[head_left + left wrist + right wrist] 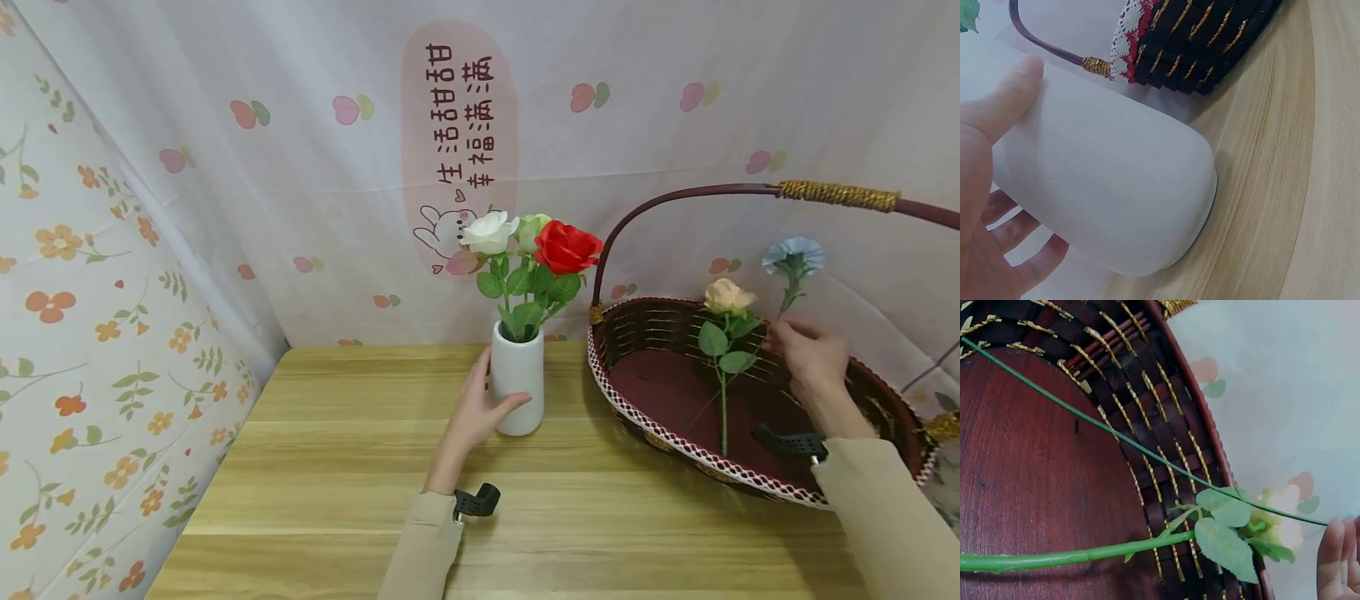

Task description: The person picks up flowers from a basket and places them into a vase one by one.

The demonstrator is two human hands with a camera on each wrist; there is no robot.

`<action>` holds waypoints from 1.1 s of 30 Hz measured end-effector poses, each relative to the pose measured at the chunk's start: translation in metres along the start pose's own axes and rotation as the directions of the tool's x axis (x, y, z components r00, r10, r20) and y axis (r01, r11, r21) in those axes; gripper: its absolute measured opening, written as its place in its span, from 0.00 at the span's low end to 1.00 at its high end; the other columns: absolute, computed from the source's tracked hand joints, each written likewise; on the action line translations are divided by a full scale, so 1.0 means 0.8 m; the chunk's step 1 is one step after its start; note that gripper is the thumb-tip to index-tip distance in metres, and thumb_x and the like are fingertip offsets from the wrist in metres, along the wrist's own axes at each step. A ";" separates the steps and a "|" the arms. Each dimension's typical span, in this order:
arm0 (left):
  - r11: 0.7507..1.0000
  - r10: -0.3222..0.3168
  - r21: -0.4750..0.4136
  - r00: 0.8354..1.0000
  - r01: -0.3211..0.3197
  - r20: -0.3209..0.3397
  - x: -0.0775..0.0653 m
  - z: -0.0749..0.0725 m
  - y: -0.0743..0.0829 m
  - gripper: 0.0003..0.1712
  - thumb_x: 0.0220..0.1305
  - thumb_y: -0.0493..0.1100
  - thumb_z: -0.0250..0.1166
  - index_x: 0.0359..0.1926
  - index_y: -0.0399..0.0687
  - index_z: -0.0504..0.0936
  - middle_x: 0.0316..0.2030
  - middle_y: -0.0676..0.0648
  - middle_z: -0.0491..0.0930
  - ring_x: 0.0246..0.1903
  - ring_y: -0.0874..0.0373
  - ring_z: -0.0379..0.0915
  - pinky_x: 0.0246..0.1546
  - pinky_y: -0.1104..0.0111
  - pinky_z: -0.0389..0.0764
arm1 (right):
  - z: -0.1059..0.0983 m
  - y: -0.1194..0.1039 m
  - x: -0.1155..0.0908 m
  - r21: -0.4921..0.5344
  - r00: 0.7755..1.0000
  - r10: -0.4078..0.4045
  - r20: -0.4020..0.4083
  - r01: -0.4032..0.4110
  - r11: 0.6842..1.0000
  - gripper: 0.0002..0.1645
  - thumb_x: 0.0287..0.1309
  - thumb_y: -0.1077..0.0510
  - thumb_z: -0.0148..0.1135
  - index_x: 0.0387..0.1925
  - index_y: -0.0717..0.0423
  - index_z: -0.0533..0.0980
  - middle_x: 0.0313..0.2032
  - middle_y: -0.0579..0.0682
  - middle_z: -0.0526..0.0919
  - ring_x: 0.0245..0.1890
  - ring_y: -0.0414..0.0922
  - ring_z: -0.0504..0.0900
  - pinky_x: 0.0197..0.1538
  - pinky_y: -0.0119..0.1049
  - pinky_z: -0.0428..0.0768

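A white vase (517,383) stands upright on the table, holding a white rose (491,232), a red rose (567,247) and a pale green flower (529,232). My left hand (478,408) grips its left side, thumb across the front; the left wrist view shows the fingers (1041,259) partly hidden behind the vase. Over the basket (652,412), my right hand (813,358) pinches the thin stem (1116,432) of a blue carnation (795,255) just below its bloom. A peach rose (727,297) lies in the basket, its bloom by the far rim.
The basket's tall arched handle (697,191) rises at the right, close to the red rose. A wooden table (337,467) extends left and in front of the vase. Printed curtains (300,167) hang behind and at the left.
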State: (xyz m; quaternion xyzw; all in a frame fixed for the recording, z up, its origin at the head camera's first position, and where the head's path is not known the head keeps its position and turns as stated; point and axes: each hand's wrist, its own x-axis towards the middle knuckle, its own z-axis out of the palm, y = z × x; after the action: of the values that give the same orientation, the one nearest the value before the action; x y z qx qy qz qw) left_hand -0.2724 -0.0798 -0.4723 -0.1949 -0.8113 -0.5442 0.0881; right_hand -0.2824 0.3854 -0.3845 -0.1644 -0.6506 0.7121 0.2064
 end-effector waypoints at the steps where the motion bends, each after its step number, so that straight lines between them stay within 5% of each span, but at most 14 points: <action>1: 1.000 0.001 0.001 1.000 -0.001 -0.001 0.000 0.000 0.000 0.54 0.60 0.56 0.75 0.79 0.54 0.54 0.71 0.45 0.63 0.67 0.50 0.64 0.63 0.52 0.71 | 0.000 -0.001 -0.001 0.011 1.000 -0.010 0.005 0.010 1.000 0.12 0.64 0.62 0.64 0.26 0.45 0.83 0.21 0.40 0.82 0.17 0.36 0.82 0.24 0.25 0.81; 11: 1.000 0.001 0.009 1.000 -0.001 -0.002 0.000 0.000 0.000 0.54 0.60 0.56 0.75 0.79 0.55 0.53 0.71 0.45 0.63 0.67 0.51 0.64 0.63 0.53 0.71 | 0.012 -0.014 -0.009 0.124 0.995 -0.102 0.002 0.101 0.987 0.10 0.63 0.68 0.63 0.32 0.50 0.83 0.23 0.44 0.83 0.19 0.37 0.82 0.24 0.25 0.81; 25: 1.000 0.004 -0.002 1.000 -0.004 -0.007 -0.001 -0.001 0.000 0.55 0.59 0.56 0.75 0.79 0.53 0.53 0.71 0.44 0.63 0.67 0.49 0.64 0.63 0.52 0.71 | 0.032 -0.039 -0.020 0.219 0.991 -0.134 0.016 0.127 0.967 0.08 0.62 0.68 0.64 0.33 0.53 0.83 0.25 0.46 0.83 0.21 0.38 0.81 0.25 0.27 0.82; 33: 1.000 0.004 -0.022 1.000 -0.004 -0.002 -0.001 0.000 0.002 0.55 0.60 0.56 0.75 0.79 0.53 0.53 0.71 0.43 0.63 0.66 0.49 0.64 0.63 0.52 0.71 | 0.041 -0.052 -0.029 0.375 0.975 -0.198 0.104 0.146 0.915 0.08 0.61 0.74 0.61 0.35 0.62 0.83 0.25 0.53 0.84 0.21 0.43 0.83 0.28 0.32 0.85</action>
State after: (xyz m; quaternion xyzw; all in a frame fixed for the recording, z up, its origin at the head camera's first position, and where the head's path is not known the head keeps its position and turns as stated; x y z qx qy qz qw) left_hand -0.2712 -0.0798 -0.4712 -0.1967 -0.8049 -0.5530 0.0879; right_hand -0.2752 0.3484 -0.3404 -0.0147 -0.5318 0.8092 0.2492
